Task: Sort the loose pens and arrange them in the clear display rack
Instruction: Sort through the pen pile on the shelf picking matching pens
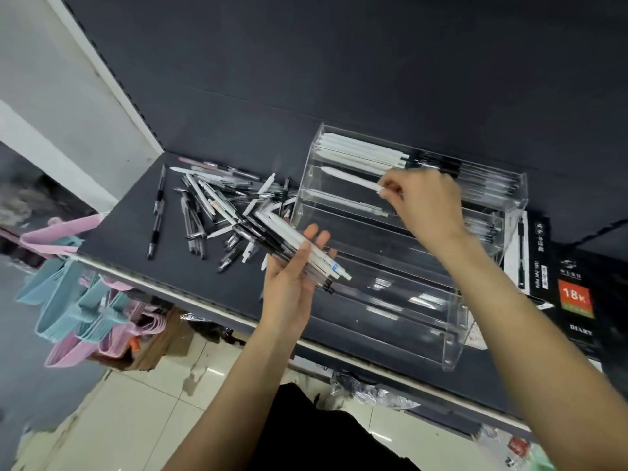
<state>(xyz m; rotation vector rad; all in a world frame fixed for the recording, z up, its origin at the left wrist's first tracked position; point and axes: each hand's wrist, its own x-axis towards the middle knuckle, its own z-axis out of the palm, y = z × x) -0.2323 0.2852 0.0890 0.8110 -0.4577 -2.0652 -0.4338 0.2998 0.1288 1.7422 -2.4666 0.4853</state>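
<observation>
A clear tiered display rack stands on the dark shelf, right of centre. Its top tier holds a row of white pens and dark pens. My right hand reaches over the rack and pinches the end of one white pen lying in the second tier. My left hand is in front of the rack's left end, shut on a bundle of pens, white and black. A pile of loose pens lies on the shelf to the left.
A black pen box and a black diary box marked 18K sit right of the rack. Pink and blue hangers hang below the shelf's left end. A white post borders the shelf. Tiled floor lies below.
</observation>
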